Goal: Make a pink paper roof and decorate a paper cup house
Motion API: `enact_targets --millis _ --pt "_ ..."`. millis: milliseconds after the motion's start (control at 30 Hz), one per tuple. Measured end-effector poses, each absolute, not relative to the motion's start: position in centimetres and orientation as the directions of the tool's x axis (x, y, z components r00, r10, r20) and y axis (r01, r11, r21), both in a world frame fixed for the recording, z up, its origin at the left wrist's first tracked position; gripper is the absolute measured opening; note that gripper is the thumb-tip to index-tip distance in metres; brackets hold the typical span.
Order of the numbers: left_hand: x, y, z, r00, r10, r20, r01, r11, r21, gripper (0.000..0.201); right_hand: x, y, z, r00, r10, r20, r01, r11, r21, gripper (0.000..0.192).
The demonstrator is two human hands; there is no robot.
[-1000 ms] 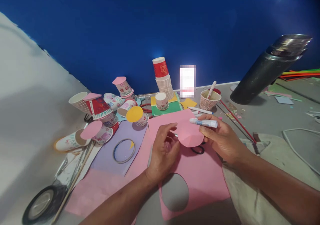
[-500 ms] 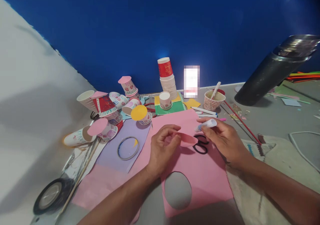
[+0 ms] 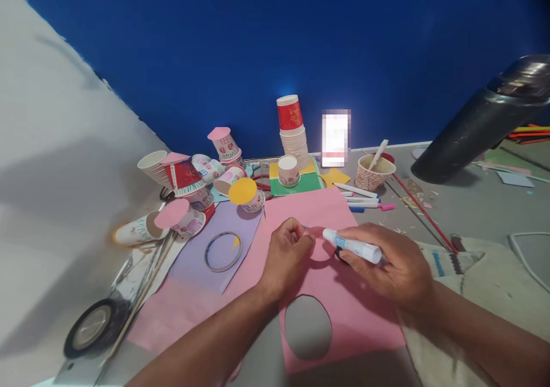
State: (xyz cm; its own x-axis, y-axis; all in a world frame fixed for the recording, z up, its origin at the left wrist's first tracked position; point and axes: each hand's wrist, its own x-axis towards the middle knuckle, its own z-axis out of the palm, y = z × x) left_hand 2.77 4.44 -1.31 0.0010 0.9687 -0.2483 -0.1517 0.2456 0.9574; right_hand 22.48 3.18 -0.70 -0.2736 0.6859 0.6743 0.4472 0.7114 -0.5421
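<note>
On the pink paper sheet (image 3: 344,312) spread over the grey bench (image 3: 464,204), the head view shows both hands meeting near the middle. The left hand (image 3: 286,255) has its grip closed on the edge of a pink paper circle (image 3: 320,248), pinching it between thumb and fingertips so that the disc lies low over the sheet. The right hand (image 3: 393,267) has its grip wrapped around a white glue stick (image 3: 352,246), which points left with its tip touching or just above the circle; which of the two I cannot tell. Black scissors (image 3: 339,255) lie mostly hidden under the stick and the right hand. Nearer the person, a round hole (image 3: 308,327) is cut out of the pink sheet.

To the left lies a lilac sheet (image 3: 193,255) with a metal ring (image 3: 223,251) on it, and beyond that a heap of decorated paper cups (image 3: 189,186), some capped with paper discs, one of them yellow (image 3: 243,191). A tape roll (image 3: 91,327) sits at the lower left. Against the blue wall (image 3: 258,43) stands a stack of cups (image 3: 293,129), with a single small cup (image 3: 289,170) on green and yellow paper in front of it. A patterned cup (image 3: 373,172) holding a stick stands to the right, markers (image 3: 363,198) beside it, and a dark cylinder (image 3: 481,123) leans at the far right.
</note>
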Motion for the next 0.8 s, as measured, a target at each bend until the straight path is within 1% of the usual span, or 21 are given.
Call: enact_targets --millis 67,133,167,267,367,567,733,800 --pt "2.9 4.3 -0.9 0.018 0.975 -0.224 -0.125 0.224 0.967 0.025 22.3 3.5 -1.2 -0.314 0.635 0.706 0.476 0.748 -0.462 0.026" --pt "2.9 4.1 -0.4 0.056 0.971 -0.23 -0.098 0.235 0.967 0.017 22.4 3.8 -1.7 -0.331 0.63 0.703 0.507 0.746 -0.431 0.028" --pt "2.9 4.1 -0.2 0.077 0.967 -0.241 -0.089 0.248 0.965 0.02 22.4 3.9 -1.9 -0.335 0.635 0.696 0.522 0.74 -0.424 0.029" --pt "2.9 4.0 0.1 0.126 0.963 -0.24 -0.072 0.25 0.965 0.041 22.7 3.9 -2.3 -0.351 0.626 0.696 0.543 0.742 -0.394 0.031" --pt "2.9 3.9 -0.2 0.143 0.965 -0.218 -0.073 0.23 0.97 0.046 22.8 3.9 -2.3 -0.371 0.613 0.698 0.548 0.751 -0.369 0.031" --pt "3.0 4.0 -0.9 0.085 0.972 -0.217 -0.097 0.225 0.97 0.047 22.7 3.7 -1.9 -0.417 0.601 0.682 0.531 0.77 -0.354 0.034" --pt "2.9 4.2 -1.0 0.039 0.969 -0.243 -0.077 0.245 0.966 0.05 22.7 3.6 -1.9 -0.47 0.574 0.67 0.547 0.785 -0.29 0.026" --pt "2.9 4.3 -1.0 0.03 0.969 -0.246 -0.074 0.248 0.966 0.05 22.8 3.6 -2.0 -0.494 0.555 0.669 0.54 0.799 -0.264 0.028"
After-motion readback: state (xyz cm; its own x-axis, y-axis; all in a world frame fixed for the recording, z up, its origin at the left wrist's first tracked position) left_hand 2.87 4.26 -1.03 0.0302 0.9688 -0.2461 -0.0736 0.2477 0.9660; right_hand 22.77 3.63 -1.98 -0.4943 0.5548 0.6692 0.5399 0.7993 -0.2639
